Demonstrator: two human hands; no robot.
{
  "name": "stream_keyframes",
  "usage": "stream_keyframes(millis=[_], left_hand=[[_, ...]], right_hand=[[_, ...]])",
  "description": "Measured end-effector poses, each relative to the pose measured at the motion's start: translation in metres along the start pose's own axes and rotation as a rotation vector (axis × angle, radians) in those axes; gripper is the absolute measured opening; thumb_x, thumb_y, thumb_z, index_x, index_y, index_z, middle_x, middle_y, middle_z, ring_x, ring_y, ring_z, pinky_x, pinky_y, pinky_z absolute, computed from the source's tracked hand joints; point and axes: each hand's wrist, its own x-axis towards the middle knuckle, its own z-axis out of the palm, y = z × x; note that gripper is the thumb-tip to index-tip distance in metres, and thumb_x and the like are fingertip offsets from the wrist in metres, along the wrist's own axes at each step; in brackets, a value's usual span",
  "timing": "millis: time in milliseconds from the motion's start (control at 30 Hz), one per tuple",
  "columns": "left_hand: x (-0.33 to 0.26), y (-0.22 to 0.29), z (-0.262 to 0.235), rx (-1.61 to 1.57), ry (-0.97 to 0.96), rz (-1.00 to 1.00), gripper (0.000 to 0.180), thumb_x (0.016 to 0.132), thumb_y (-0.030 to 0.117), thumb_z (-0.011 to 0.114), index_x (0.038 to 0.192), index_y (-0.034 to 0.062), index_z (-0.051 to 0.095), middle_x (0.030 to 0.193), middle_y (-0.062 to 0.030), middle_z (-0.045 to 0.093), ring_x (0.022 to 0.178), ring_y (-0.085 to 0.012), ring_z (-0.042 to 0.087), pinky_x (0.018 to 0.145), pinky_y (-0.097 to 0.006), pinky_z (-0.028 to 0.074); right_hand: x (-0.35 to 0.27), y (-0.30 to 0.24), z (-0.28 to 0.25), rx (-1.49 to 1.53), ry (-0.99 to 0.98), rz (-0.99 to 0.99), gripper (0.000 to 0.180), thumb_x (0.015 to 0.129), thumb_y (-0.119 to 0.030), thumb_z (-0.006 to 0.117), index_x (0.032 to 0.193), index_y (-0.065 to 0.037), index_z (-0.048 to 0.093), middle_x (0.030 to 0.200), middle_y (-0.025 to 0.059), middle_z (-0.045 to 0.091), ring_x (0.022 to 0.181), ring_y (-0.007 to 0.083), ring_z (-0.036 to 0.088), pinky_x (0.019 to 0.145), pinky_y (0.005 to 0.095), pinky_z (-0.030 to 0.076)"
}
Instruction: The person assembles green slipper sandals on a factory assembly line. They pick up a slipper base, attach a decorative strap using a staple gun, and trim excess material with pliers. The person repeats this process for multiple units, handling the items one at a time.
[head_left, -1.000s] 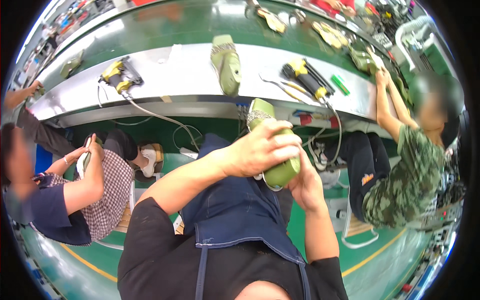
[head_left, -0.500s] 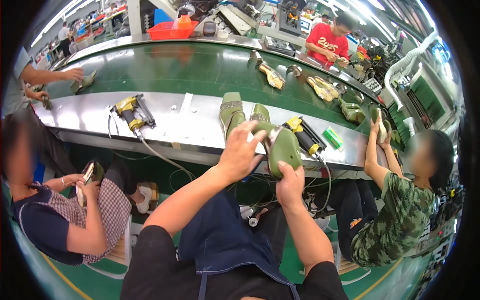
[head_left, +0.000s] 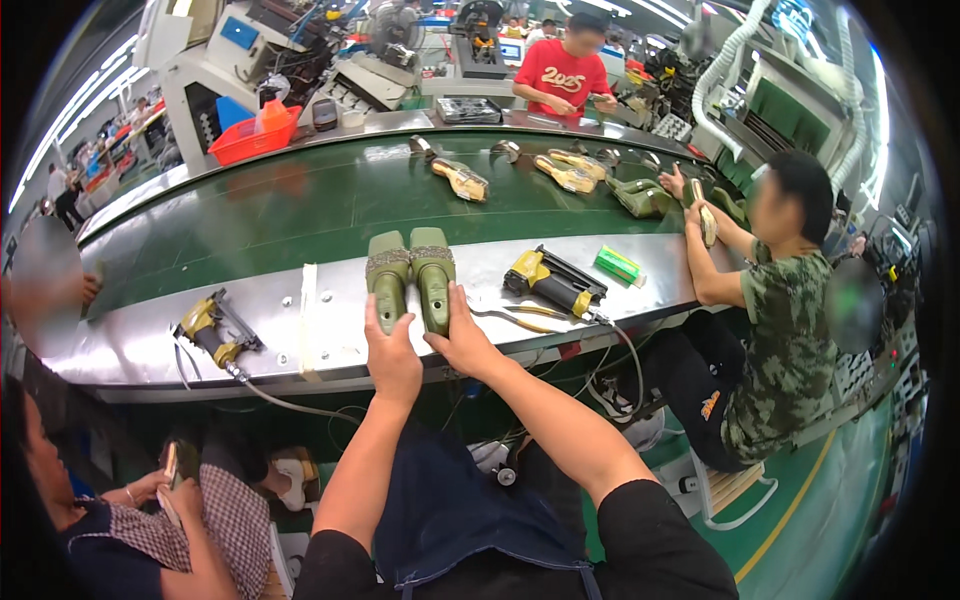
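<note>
On the metal bench point(head_left: 150, 345), two olive-green boots point(head_left: 410, 275), apparently sole-up.

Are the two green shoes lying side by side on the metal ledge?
Yes, the two green shoes lie side by side on the metal ledge, under both hands.

Bright, even overhead light, glare on the steel bench point(head_left: 330, 330), strong fisheye bending, perhaps slightly soft edges.
</note>
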Motion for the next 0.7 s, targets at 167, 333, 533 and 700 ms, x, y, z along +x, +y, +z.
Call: stream_keyframes(millis=[167, 333, 533, 700], left_hand=[[-0.011, 0.014, 0.01, -0.104, -0.036, -0.115, 0.057, 0.092, 0.027, 0.078, 0.136, -0.0047, 0.062, 0.158, -0.0389, 0.027, 0.145, -0.0553, 0.036, 0.119, -0.057, 0.036], [0.004, 0.044, 0.03, 0.044, -0.066, -0.231, 0.079, 0.08, 0.039, 0.086, 0.136, -0.0109, 0.061, 0.158, -0.0358, 0.028, 0.147, -0.0514, 0.032, 0.123, -0.055, 0.029], [0.044, 0.006, 0.07, -0.058, 0.036, -0.347, 0.058, 0.083, 0.028, 0.083, 0.129, -0.0054, 0.07, 0.157, -0.0253, 0.035, 0.145, -0.0423, 0.039, 0.121, -0.049, 0.034], [0.084, -0.024, 0.1, -0.003, 0.132, -0.322, 0.052, 0.084, 0.023, 0.083, 0.127, -0.0037, 0.07, 0.15, -0.0211, 0.047, 0.137, -0.0403, 0.047, 0.118, -0.047, 0.039]], right_hand=[[-0.01, 0.014, -0.048, -0.337, 0.007, -0.241, 0.09, 0.087, -0.034, 0.081, 0.157, 0.003, 0.039, 0.164, 0.0329, 0.032, 0.155, 0.048, 0.03, 0.125, 0.0563, 0.03], [-0.003, 0.055, -0.086, -0.655, 0.184, -0.281, 0.078, 0.086, -0.039, 0.081, 0.151, -0.007, 0.052, 0.163, 0.0206, 0.04, 0.155, 0.0415, 0.032, 0.119, 0.0671, 0.03], [0.0, 0.066, -0.089, -0.695, 0.212, -0.241, 0.062, 0.089, -0.038, 0.077, 0.14, -0.006, 0.063, 0.162, 0.0179, 0.043, 0.153, 0.0381, 0.034, 0.123, 0.0609, 0.027], [-0.001, 0.072, -0.092, -0.69, 0.226, -0.265, 0.055, 0.09, -0.038, 0.075, 0.134, -0.006, 0.068, 0.162, 0.018, 0.043, 0.153, 0.04, 0.035, 0.122, 0.0617, 0.029]])
